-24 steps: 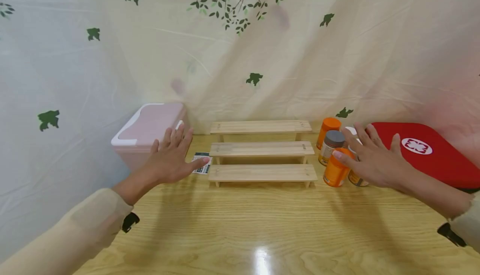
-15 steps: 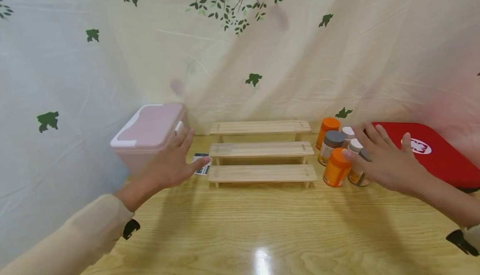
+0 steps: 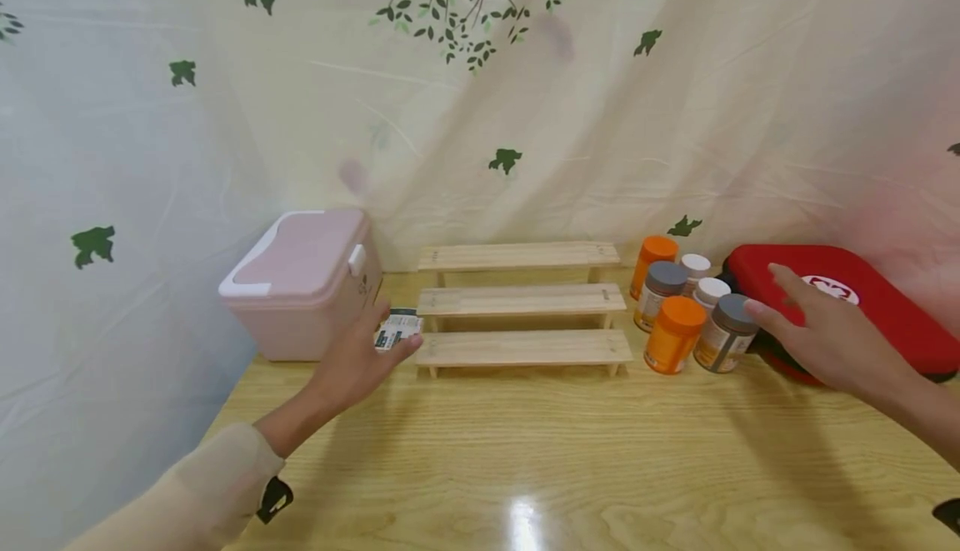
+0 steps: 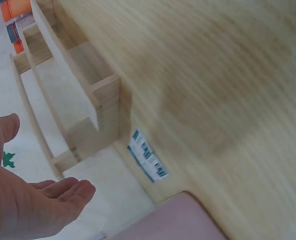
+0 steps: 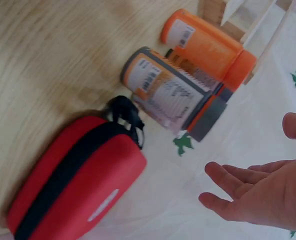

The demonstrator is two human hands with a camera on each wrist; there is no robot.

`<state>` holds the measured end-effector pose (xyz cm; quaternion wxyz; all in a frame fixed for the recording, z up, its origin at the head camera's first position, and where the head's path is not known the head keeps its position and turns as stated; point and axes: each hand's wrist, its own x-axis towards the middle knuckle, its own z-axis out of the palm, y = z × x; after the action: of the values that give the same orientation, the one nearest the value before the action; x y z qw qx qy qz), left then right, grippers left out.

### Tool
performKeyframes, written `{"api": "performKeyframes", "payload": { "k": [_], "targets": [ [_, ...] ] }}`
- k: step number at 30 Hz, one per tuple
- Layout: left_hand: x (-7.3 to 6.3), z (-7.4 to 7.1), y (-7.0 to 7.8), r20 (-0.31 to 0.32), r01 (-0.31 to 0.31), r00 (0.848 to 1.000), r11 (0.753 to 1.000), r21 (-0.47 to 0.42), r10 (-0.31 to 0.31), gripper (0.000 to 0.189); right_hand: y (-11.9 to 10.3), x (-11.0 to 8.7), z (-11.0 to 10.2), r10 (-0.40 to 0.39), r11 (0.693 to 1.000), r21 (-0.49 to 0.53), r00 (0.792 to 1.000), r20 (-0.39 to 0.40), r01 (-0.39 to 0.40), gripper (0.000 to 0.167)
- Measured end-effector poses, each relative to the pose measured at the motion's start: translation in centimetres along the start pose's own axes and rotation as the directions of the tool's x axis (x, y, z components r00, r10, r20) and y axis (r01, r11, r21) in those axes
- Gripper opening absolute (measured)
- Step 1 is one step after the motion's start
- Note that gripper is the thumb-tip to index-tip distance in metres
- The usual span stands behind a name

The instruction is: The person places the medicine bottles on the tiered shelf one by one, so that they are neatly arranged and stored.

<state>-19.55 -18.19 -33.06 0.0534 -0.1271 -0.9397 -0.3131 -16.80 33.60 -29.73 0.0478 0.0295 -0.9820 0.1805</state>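
"Hovering well apart, fingers relaxed: left hand (image 3: 351, 361) beside the pink box (image 3: 296, 255) and printed slip (image 4: 147, 156), right hand (image 3: 843, 338) near the red case (image 3: 888, 309) and bottles (image 3: 673, 338)."
"Any writing legible?"
"Bottle labels (image 5: 145, 75) show barcodes; their print, and the slip's, is too blurred. A white emblem (image 3: 831, 287) marks the case."
"And beyond?"
"Wood-grain table (image 3: 465, 451), three-step wooden rack (image 3: 521, 348) between the hands, leaf-print curtain (image 3: 450, 134) behind."

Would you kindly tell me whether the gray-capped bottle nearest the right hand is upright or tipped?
Upright: the gray-capped bottle stands on its base on the table, gray cap uppermost.
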Motion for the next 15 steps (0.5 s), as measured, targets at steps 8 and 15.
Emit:
{"api": "performKeyframes", "payload": {
  "k": [8, 15],
  "targets": [
    [0.1, 1.7, -1.8, 0.124, 0.131, 0.986, 0.969, -0.21, -0.107, 0.074, 1.6, 0.7, 1.0, -0.043, 0.999, 0.035, 0.998, 0.034, 0.042, 0.089],
    [0.7, 2.7, -3.2, 0.198, 0.212, 0.969, 0.908, -0.362, -0.147, 0.07, 2.3, 1.7, 1.9, -0.037, 0.998, 0.043, 0.997, 0.072, 0.034, 0.094]
  ]
}}
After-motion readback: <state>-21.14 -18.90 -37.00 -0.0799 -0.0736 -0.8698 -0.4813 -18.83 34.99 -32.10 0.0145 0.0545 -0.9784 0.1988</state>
